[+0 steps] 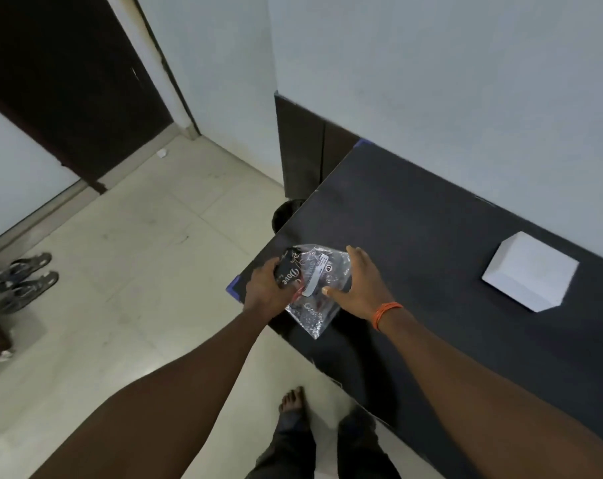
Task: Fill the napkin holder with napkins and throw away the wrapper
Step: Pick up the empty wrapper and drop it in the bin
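Observation:
A crumpled clear plastic wrapper (315,288) with a dark printed end lies at the near left corner of the dark table (414,236). My left hand (265,288) grips the wrapper's dark printed end. My right hand (360,283) hovers over the wrapper's right side with fingers spread, thumb touching the plastic. A white stack of napkins (529,271) sits further right on the table; I cannot make out a holder around it.
A dark round bin (286,214) stands on the floor just beyond the table's left edge. Sandals (25,276) lie at the far left on the tiled floor. A dark door is at the upper left. My bare foot (291,401) is below the table edge.

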